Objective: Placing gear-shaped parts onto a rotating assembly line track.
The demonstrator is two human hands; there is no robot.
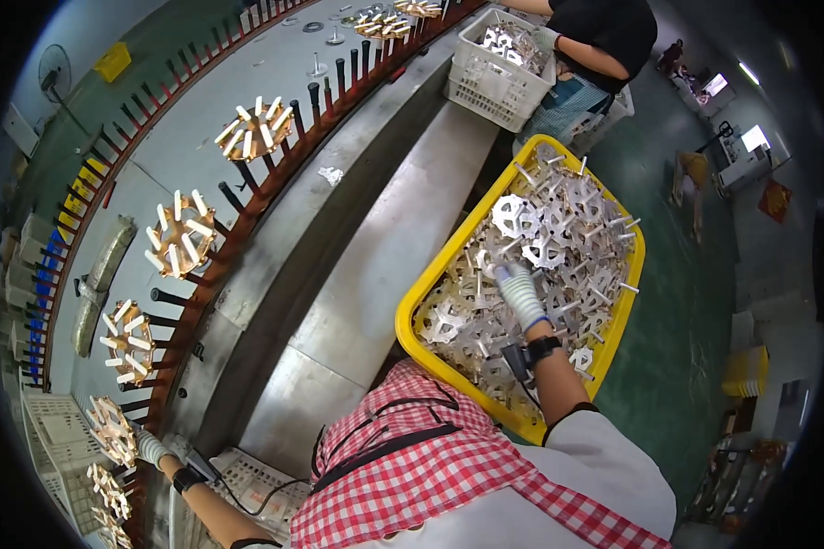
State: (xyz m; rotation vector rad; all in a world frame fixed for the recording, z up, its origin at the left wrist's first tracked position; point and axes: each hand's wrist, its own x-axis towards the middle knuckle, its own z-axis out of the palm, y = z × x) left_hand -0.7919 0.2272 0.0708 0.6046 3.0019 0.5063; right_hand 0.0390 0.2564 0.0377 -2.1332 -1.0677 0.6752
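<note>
My right hand (519, 293), in a white striped glove, reaches into a yellow bin (406, 320) heaped with silver metal discs (545, 245) that have cut-outs and pins. Its fingers are drawn together on a silver disc among the pile; the fingertips are partly hidden. Far to the left, my left hand (150, 446), also gloved, is closed at the edge of a copper-coloured disc (113, 430) with pale pegs, its fingertips hidden behind it. That disc sits on the curved rack (176, 389), in line with more copper discs (180, 234) on black-tipped posts.
A metal trough (334, 334) runs between rack and bin. Beyond the bin, another person (604, 55) stands by a white crate (496, 105) of silver parts. A wrapped long bundle (105, 284) lies inside the rack's curve. White crates (59, 439) stand at lower left.
</note>
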